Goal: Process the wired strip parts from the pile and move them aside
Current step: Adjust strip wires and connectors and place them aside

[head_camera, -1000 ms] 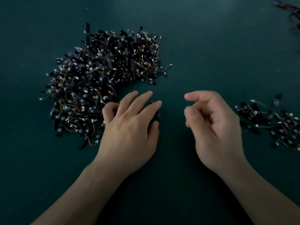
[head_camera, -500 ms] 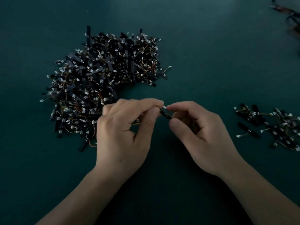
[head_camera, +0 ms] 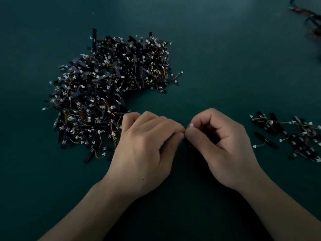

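Dark teal table surface, matte and evenly coloured. Far right corner: a blurred tangle of dark strands with one reddish piece, detail indistinct. Near the far edge, a tiny pale speck.

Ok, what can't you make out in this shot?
Head view:
1. Held strip part: only its white connector shows; the fingers of the left hand and right hand hide the rest.
2. Smaller pile: cut off by the right edge.
3. Reddish items, top right: blurred, cut off.
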{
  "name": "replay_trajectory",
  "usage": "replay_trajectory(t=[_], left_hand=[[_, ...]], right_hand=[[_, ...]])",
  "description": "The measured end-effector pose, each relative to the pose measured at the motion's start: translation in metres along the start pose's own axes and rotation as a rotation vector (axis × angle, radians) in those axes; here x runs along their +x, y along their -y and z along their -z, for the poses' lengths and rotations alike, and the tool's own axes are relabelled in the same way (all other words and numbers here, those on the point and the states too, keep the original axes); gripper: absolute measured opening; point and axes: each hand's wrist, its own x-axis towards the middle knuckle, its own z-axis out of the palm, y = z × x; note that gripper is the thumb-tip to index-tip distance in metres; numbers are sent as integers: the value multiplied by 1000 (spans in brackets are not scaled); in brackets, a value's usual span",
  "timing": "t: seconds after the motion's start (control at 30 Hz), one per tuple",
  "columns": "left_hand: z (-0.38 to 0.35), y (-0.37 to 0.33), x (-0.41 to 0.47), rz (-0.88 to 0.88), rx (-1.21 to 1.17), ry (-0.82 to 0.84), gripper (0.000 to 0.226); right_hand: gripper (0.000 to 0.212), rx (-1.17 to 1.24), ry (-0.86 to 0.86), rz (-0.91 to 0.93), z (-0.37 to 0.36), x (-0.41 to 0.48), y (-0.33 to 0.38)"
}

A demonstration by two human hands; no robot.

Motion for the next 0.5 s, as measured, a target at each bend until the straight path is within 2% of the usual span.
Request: replay_trajectory(t=[0.17, 0.23, 0.33, 0.5], left_hand=[[5, -1, 1, 206, -163, -122, 19], [7, -2, 3, 262, -216, -154, 19], [8, -4, 4, 282, -234, -113, 20], [8, -5, 2, 227, -159, -76, 21]], right_hand=[[12, 72, 86, -68, 0, 1, -1], [9, -33, 137, -52, 0, 1, -3], [14, -126, 106, -11, -1, 2, -3], [18, 8, 69, -29, 1, 1, -1]])
